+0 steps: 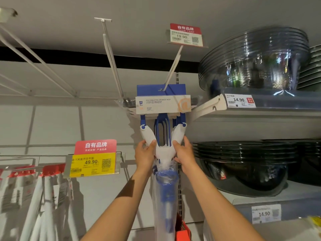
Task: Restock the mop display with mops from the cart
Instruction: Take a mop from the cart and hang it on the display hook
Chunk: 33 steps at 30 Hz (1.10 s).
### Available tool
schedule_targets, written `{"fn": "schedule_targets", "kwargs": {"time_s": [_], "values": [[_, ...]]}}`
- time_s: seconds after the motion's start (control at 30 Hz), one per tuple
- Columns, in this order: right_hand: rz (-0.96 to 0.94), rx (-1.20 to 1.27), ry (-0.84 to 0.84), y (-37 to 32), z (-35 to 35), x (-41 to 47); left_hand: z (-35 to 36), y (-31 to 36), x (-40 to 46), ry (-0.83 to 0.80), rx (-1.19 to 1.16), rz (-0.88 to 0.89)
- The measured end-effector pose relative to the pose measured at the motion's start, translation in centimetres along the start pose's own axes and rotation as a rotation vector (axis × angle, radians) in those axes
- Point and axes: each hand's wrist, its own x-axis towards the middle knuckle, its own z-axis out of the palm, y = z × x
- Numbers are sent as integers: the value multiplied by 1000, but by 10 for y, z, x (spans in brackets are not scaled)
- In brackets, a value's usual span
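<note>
A blue and white foldable sponge mop (163,129) hangs head-up in front of the wall panel. Its blue card header (161,90) sits on a white display hook (173,66) that carries a 19.90 price tag (185,34). The handle (165,193), wrapped in clear plastic, drops straight down between my arms. My left hand (145,154) grips the left arm of the white Y-shaped yoke. My right hand (184,153) grips the right arm of that yoke. The cart is out of view.
An empty white hook (111,54) juts out just left of the mop. Lower left, other mops (40,197) hang behind a yellow 49.90 tag (93,162). Shelves at right hold stacked dark transparent basins (251,61), with more basins below (246,164). An orange-red item (182,230) sits low beside the handle.
</note>
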Motion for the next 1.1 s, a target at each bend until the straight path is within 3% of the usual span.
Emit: {"fn": "schedule_targets", "kwargs": {"time_s": [0.17,0.37,0.67,0.9,1.1], "values": [[17,-30,-15,-1,-1,-5,-4,6,-4,-34,18,-16],[25,-97,33,-10,-2,-26,-19,15,-29,-187,-35,-73],[-192,-149,118,-37,-11,-113,-49,30,-89,-269,0,80],[-375,-461,192,-46,-47,-207,-80,22,-157,-394,328,360],[-391,-903,240,-41,-91,-295,-98,-2,-226,-545,723,578]]}}
